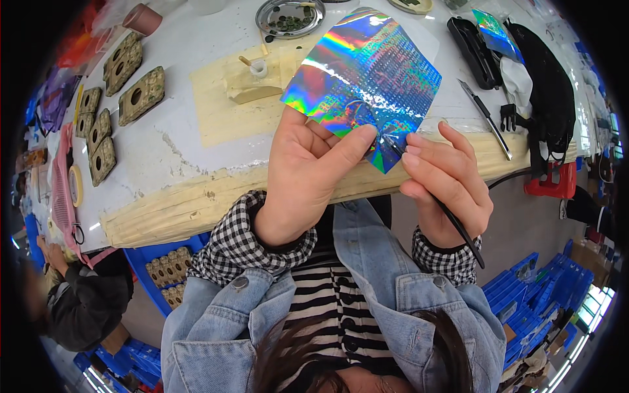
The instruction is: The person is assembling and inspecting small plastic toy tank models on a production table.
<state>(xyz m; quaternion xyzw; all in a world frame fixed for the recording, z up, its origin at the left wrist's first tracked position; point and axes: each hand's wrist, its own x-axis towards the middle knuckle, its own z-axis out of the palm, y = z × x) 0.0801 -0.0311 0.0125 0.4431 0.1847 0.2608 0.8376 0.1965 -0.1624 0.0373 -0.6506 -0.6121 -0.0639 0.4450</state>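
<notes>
My left hand (304,160) holds a shiny holographic sticker sheet (367,72) by its lower edge, thumb on top and fingers beneath. The sheet is tilted up over the table's front edge and carries rows of small printed marks. Pinched in my right hand (449,180) are slim black tweezers (458,226), their back end pointing down toward my sleeve. Their tip touches or nearly touches the sheet's lower corner, beside my left thumb. Whether a sticker is caught at the tip is too small to tell.
Several camouflage-patterned cases with round holes (142,96) lie at left. A small white cup (258,67) stands on a taped block; a round metal tray (290,33) holds dark pieces. At right lie a pen-like knife (488,118), black case (473,52) and black strap (547,85). Another person (85,295) sits at left.
</notes>
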